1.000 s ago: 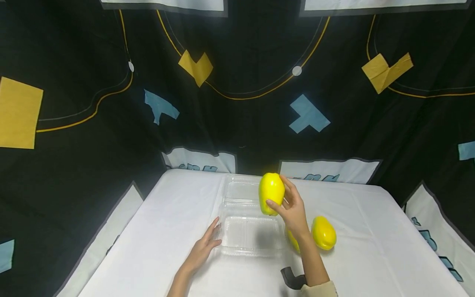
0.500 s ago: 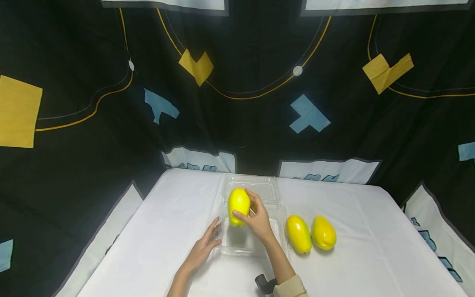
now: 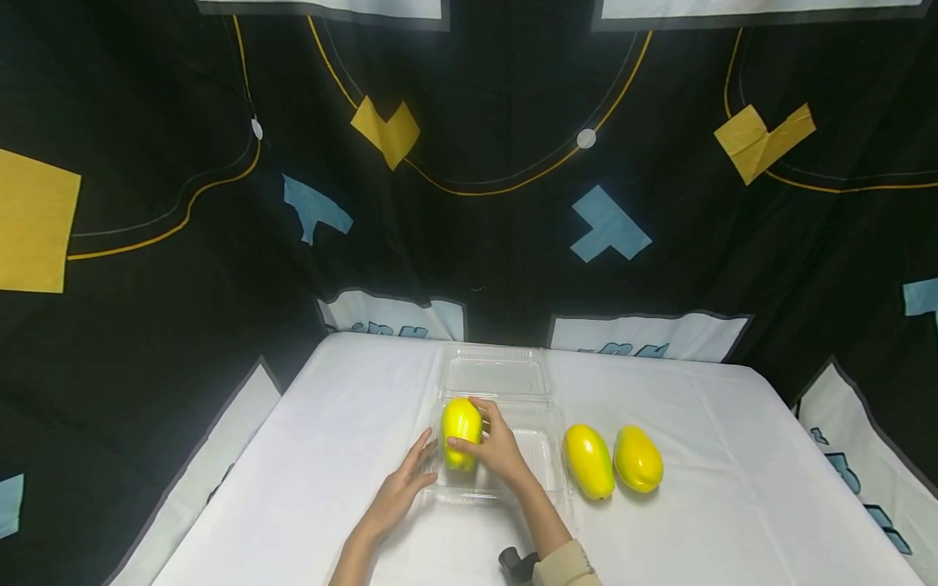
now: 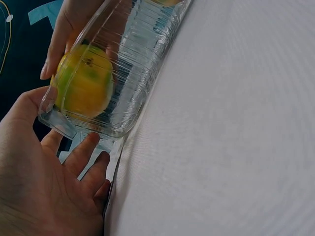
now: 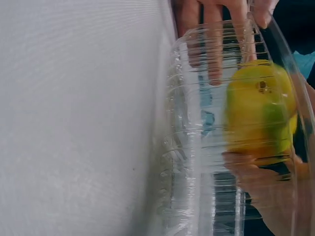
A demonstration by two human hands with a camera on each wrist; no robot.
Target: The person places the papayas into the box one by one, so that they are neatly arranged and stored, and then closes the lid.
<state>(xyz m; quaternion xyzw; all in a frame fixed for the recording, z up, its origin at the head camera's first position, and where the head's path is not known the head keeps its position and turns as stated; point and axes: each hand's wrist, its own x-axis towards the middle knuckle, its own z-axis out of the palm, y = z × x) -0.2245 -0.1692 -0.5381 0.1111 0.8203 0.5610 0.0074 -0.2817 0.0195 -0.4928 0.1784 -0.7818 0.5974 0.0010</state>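
Note:
My right hand (image 3: 501,448) grips a yellow mango (image 3: 460,427) by its right side, thumb in front. The mango is inside the left part of the clear plastic clamshell container (image 3: 538,456), which lies with its lid (image 3: 498,370) folded back. Through the clear wall in the right wrist view, the mango (image 5: 256,113) shows green and reddish patches; whether it touches the container's floor I cannot tell. My left hand (image 3: 396,492) rests against the container's left side, fingers loosely extended. In the left wrist view, its thumb (image 4: 44,101) is at the container's corner and rim.
Two more yellow mangoes, one nearer the container (image 3: 589,462) and one farther right (image 3: 639,460), lie side by side on the white-covered table (image 3: 733,488). A dark patterned curtain (image 3: 484,260) hangs behind the table. A dark device (image 3: 516,563) sits at my right wrist.
My right hand has carried the mango leftward and down into the container's left part. The two other mangoes have come into full view. My left hand has stayed in place.

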